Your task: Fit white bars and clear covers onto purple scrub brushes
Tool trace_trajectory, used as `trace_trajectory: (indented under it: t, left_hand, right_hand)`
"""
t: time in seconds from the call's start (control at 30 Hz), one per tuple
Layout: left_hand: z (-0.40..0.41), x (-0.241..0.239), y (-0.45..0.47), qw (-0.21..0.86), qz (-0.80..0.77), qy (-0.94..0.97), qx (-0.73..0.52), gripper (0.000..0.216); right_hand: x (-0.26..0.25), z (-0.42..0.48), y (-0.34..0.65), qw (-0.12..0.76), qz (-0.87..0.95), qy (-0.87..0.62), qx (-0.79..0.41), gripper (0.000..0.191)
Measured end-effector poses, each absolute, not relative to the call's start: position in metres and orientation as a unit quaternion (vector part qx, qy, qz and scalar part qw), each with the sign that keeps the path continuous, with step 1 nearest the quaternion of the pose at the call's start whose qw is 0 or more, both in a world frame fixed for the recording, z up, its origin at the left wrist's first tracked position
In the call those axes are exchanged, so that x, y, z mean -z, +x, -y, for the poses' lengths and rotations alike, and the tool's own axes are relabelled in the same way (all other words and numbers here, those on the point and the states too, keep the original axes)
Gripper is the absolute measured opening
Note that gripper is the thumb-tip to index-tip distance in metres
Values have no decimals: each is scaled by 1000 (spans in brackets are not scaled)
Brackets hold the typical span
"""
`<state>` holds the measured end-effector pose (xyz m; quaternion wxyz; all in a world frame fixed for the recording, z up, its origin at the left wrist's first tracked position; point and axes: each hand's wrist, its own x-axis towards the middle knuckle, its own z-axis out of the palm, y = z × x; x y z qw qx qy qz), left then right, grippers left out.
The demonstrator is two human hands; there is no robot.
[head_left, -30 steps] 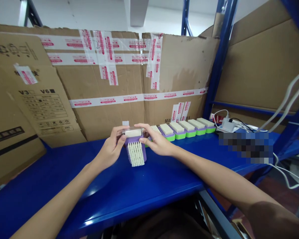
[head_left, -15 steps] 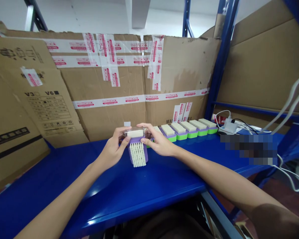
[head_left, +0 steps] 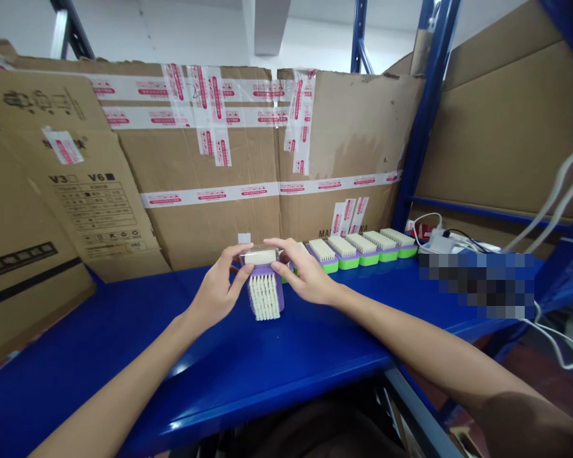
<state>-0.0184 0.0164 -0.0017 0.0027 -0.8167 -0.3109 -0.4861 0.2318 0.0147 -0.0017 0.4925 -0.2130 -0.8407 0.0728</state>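
A purple scrub brush (head_left: 266, 298) with cream bristles stands tilted over the blue shelf, bristles toward me. At its upper end is a clear case (head_left: 260, 256) with a whitish block showing in it. My left hand (head_left: 221, 284) grips the left side, thumb on the near face and fingers over the top. On the right side, my right hand (head_left: 311, 275) pinches it the same way. Close behind my right hand starts a row of similar brushes (head_left: 346, 251), green below, purple at the rim, bristles up. My right hand partly hides the nearest ones.
Taped cardboard (head_left: 210, 159) walls the back of the blue shelf (head_left: 219, 369). A printed carton panel (head_left: 95, 203) leans at the left. White plugs and cables (head_left: 443, 242) lie at the right, beside a blurred-out patch. A blue upright post (head_left: 417, 127) stands at the back right.
The view has shifted very slightly. Both hands keep their hold on the brush, with the thumbs still near the lower edge of the clear case.
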Motion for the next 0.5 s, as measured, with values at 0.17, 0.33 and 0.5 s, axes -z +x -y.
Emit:
trace_trajectory:
  t: [0.17, 0.33, 0.5]
  left_hand:
    - [-15, 1, -17, 1, 301, -816, 494, 36]
    - [-15, 0, -15, -40, 312, -810, 495, 38]
    - [-18, 0, -16, -48, 316, -815, 484, 41]
  right_hand:
    - [1, -11, 231, 493, 843, -212, -40, 43]
    - [2, -14, 232, 488, 841, -227, -59, 43]
    - [1, -17, 231, 492, 837, -227, -74, 42]
